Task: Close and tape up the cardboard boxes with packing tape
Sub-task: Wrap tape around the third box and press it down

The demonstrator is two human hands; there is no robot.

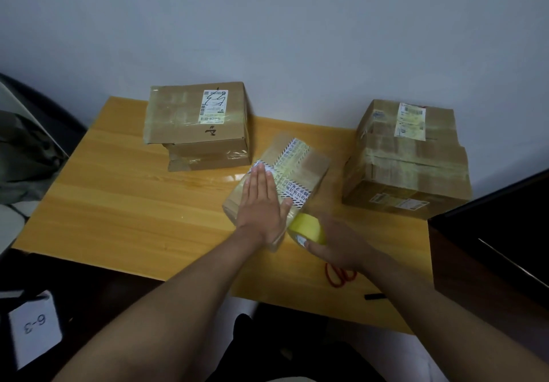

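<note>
The table (124, 203) is honey-yellow wood grain. The cardboard boxes are brown: the middle box (315, 168) carries white labels edged in black-and-white stripes with black print. The tape roll (307, 227) is pale yellow. The scissors handles (338, 277) are red.

Right hand (335, 245) motion-blurred for me, covers pt of tape roll (307, 228). Red scissors (340, 276) mostly hidden under that wrist. Box label (292, 174) text too small/blurred to read; left hand (261, 203) hides pt.
</note>
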